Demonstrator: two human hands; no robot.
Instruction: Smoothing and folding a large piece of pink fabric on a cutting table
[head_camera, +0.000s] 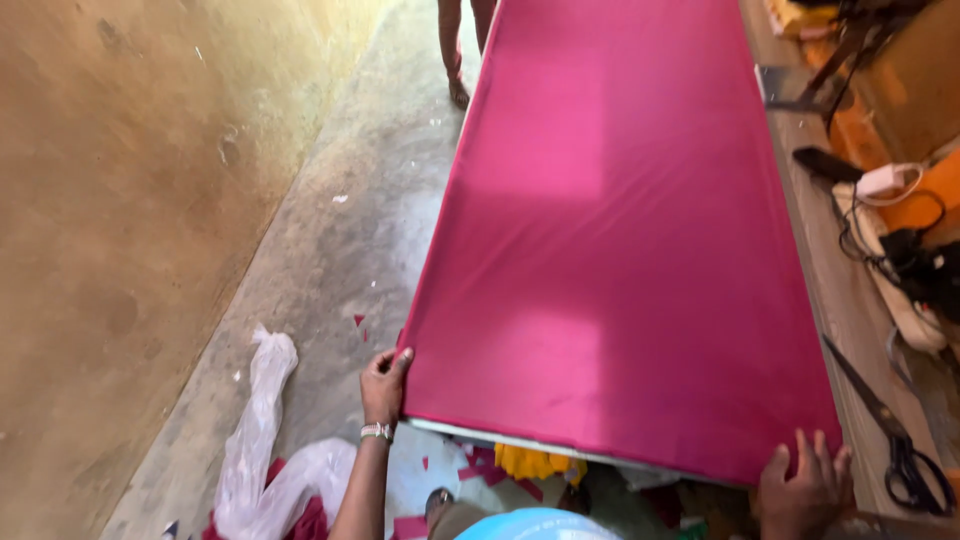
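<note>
A long sheet of magenta cloth (620, 230) lies spread flat over a table, reaching from the near edge to the far end. My left hand (384, 385) grips the cloth's near left corner, thumb on top. My right hand (803, 488) presses flat on the near right corner, fingers spread over the cloth's edge. A bracelet sits on my left wrist.
Large black scissors (885, 425) lie on the wooden table strip (830, 290) to the right, with cables and a white charger (880, 180) beyond. Another person's legs (460, 50) stand at the far left. White plastic (262, 440) and cloth scraps lie on the concrete floor by the wall.
</note>
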